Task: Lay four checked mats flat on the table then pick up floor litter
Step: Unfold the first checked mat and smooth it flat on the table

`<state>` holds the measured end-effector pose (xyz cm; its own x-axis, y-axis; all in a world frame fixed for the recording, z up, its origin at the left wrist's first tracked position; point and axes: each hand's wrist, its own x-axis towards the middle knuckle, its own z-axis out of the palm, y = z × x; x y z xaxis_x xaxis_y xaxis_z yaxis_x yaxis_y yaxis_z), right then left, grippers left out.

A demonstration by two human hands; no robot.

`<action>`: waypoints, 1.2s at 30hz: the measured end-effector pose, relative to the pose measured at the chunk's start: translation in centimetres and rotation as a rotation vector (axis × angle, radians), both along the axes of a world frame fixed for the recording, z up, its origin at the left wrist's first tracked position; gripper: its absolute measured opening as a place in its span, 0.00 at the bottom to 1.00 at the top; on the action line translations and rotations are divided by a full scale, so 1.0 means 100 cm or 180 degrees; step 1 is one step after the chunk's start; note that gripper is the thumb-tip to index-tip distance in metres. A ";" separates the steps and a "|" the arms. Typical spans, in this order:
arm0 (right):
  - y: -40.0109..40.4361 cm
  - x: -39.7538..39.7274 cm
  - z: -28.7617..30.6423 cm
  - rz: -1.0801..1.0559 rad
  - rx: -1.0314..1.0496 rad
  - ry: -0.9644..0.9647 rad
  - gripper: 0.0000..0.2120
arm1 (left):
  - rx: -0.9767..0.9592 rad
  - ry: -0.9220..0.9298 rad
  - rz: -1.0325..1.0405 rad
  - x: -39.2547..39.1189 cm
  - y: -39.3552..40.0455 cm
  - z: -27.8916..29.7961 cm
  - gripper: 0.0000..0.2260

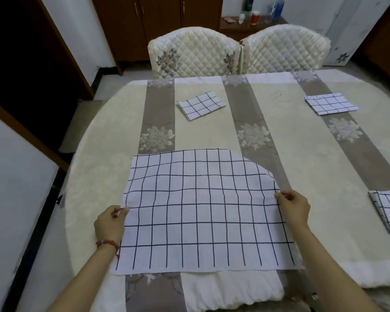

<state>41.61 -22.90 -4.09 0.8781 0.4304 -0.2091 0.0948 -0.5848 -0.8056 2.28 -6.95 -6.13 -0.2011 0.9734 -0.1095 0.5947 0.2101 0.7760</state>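
Note:
A white mat with a dark checked grid (200,212) lies spread open on the near part of the table (313,167); its far right corner is folded under. My left hand (110,224) pinches its left edge, and my right hand (294,209) pinches its right edge. Three more checked mats lie folded: one at the far middle (200,105), one at the far right (330,103), and one at the right edge of view (388,212).
The round table has a cream and grey striped cloth with flower prints. Two quilted chairs (239,52) stand at its far side. A wooden cabinet and a low shelf with bottles (257,14) stand behind. A dark doorway is on the left.

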 end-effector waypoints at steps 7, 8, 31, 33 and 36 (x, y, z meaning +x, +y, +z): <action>0.012 0.000 0.001 0.0210 -0.0458 -0.0073 0.10 | -0.0488 0.0462 -0.0155 0.000 0.012 0.008 0.06; 0.013 -0.002 0.001 0.0248 -0.0442 -0.0062 0.08 | -0.0493 0.0575 -0.0128 -0.001 0.010 0.010 0.07; 0.098 0.024 0.015 0.0319 -0.0200 0.0526 0.17 | 0.0254 0.2436 -0.2798 0.110 -0.055 -0.008 0.30; 0.108 0.024 0.019 0.0463 0.0179 0.0502 0.13 | 0.0250 0.2470 -0.2795 0.110 -0.056 -0.008 0.30; 0.116 0.015 0.031 0.0578 0.0762 0.0375 0.03 | 0.0243 0.2480 -0.2794 0.110 -0.055 -0.007 0.29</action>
<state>43.11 -11.35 -0.95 0.7581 0.6271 -0.1787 0.0781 -0.3594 -0.9299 13.25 -12.49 -6.86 0.5549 0.8102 -0.1886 0.8319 -0.5391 0.1316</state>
